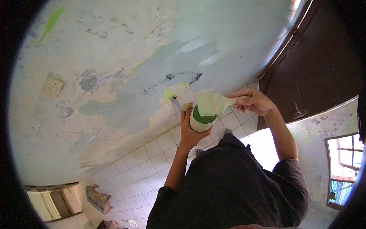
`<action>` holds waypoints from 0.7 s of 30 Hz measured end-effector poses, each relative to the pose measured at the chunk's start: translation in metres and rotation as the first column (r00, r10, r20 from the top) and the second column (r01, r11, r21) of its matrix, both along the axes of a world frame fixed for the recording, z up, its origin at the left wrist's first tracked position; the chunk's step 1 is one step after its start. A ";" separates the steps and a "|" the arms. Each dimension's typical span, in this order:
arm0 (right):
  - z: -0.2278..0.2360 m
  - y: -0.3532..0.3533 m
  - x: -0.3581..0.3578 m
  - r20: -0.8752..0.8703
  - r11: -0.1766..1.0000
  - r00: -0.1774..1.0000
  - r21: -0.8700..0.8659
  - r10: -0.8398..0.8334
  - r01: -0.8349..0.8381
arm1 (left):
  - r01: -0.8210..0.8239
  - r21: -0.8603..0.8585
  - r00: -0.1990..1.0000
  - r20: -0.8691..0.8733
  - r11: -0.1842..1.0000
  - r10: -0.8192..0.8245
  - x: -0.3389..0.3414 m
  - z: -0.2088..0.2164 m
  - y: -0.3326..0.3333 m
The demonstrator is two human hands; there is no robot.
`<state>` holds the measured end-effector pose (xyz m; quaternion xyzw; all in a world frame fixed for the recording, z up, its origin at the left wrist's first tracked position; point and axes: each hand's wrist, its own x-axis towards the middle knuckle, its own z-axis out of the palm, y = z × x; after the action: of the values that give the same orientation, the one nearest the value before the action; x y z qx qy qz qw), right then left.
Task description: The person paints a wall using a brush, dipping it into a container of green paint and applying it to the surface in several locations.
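Observation:
My left hand (187, 134) is wrapped round a pale paint container (197, 126), whose inside shows green. In my right hand (254, 101), the fingers are closed on the handle of a wide paintbrush (210, 104). Thick pale green paint coats the brush, which lies tilted across the container's mouth and hides part of it. Just beyond my left fingers, a thin light tube (177, 103) sticks out of the patchy wall (148, 82). Beside those fingers is a small yellowish round thing (187, 107) I cannot make out.
A dark brown door (312, 68) stands at the right, with a window (345, 164) below it. A square socket plate (53, 86) is on the wall at left. Under me is a white tiled floor (141, 166); a worn wooden stool (98, 199) stands at lower left.

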<state>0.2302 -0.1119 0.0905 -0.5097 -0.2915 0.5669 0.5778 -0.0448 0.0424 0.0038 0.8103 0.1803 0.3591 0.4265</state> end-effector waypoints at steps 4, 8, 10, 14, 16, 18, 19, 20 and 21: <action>-0.038 -0.001 -0.004 -0.233 0.993 0.966 0.055 0.113 -0.103 | -0.039 -0.017 0.999 0.020 0.999 0.039 0.004 -0.007 0.006; -0.060 0.003 -0.011 -0.432 0.985 0.892 0.158 0.135 -0.072 | -0.102 -0.067 0.993 0.054 0.993 0.105 0.021 -0.024 0.012; -0.059 0.010 -0.012 -0.483 0.973 0.866 0.230 0.130 -0.018 | -0.095 -0.179 0.992 0.069 0.979 0.109 0.025 -0.036 0.015; -0.076 0.025 -0.002 -0.565 0.969 0.823 0.161 -0.065 0.188 | -0.130 -0.277 0.987 0.050 0.952 0.149 0.029 -0.054 0.028; -0.082 0.038 0.003 -0.630 0.921 0.737 0.087 -0.246 0.381 | -0.101 -0.357 0.988 0.073 0.928 0.135 0.039 -0.045 0.029; -0.089 0.056 0.004 -0.581 0.885 0.733 0.045 -0.354 0.463 | -0.071 -0.431 0.989 0.089 0.900 0.120 0.042 -0.047 0.035; -0.093 0.064 0.000 -0.521 0.843 0.722 0.010 -0.455 0.538 | -0.109 -0.406 0.991 0.031 0.907 0.133 0.040 -0.055 0.042; -0.100 0.070 -0.006 -0.530 0.833 0.708 0.003 -0.468 0.553 | -0.144 -0.378 0.989 -0.025 0.914 0.145 0.035 -0.062 0.047; -0.105 0.080 -0.007 -0.499 0.816 0.711 0.013 -0.496 0.578 | -0.128 -0.374 0.992 -0.031 0.919 0.126 0.035 -0.064 0.051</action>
<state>0.2234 -0.0319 -0.0144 -0.3673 -0.0269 0.4535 0.8116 -0.0099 0.0938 -0.0600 0.7015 0.2991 0.3427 0.5486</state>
